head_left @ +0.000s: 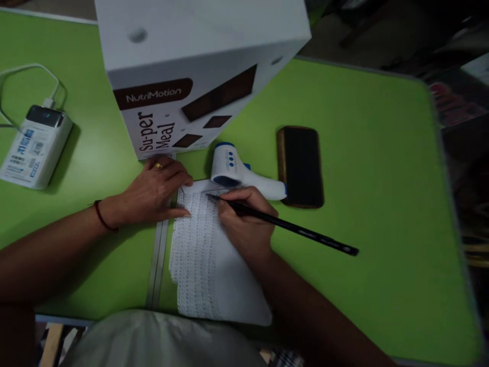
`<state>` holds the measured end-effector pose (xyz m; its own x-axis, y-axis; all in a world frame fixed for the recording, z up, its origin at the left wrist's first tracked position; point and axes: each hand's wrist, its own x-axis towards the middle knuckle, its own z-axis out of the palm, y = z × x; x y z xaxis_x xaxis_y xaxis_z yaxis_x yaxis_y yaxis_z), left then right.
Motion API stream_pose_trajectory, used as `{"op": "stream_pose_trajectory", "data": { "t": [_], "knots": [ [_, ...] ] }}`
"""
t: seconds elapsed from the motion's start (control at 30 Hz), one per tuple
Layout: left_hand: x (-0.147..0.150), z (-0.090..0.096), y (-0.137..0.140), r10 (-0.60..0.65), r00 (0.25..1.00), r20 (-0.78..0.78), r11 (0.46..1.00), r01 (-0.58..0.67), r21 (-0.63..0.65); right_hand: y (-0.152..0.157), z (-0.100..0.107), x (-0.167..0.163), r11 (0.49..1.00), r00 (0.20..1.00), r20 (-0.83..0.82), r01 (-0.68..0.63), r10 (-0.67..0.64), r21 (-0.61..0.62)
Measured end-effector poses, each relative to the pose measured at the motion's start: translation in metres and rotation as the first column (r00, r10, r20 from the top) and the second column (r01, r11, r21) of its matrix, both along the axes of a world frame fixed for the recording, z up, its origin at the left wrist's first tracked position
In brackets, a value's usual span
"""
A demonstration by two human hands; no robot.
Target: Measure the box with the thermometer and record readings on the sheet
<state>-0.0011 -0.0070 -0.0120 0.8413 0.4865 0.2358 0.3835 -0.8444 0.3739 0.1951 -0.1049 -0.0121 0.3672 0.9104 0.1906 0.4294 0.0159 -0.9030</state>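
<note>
White paper [233, 278] lies face up, left side crowded with small writing (edge ragged); a black pencil [298, 230] slants from the paper's top past its right edge.

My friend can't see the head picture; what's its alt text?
A right hand holds a long black pencil to a white paper sheet with dense writing, the left hand at its edge, on a green table. Nearby are a white cardboard box, white-and-blue thermometer and black phone.
</note>
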Motion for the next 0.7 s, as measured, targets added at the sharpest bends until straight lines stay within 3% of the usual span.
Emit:
{"op": "stream_pose_trajectory", "data": {
  "t": [0.7],
  "knots": [
    [-0.0010, 0.0028, -0.0003, -0.023, 0.999, 0.035, 0.999, 0.022, 0.037, 0.0009, -0.0027, 0.0038, 0.989, 0.985, 0.135, -0.116, 0.103, 0.092]
  ]
}}
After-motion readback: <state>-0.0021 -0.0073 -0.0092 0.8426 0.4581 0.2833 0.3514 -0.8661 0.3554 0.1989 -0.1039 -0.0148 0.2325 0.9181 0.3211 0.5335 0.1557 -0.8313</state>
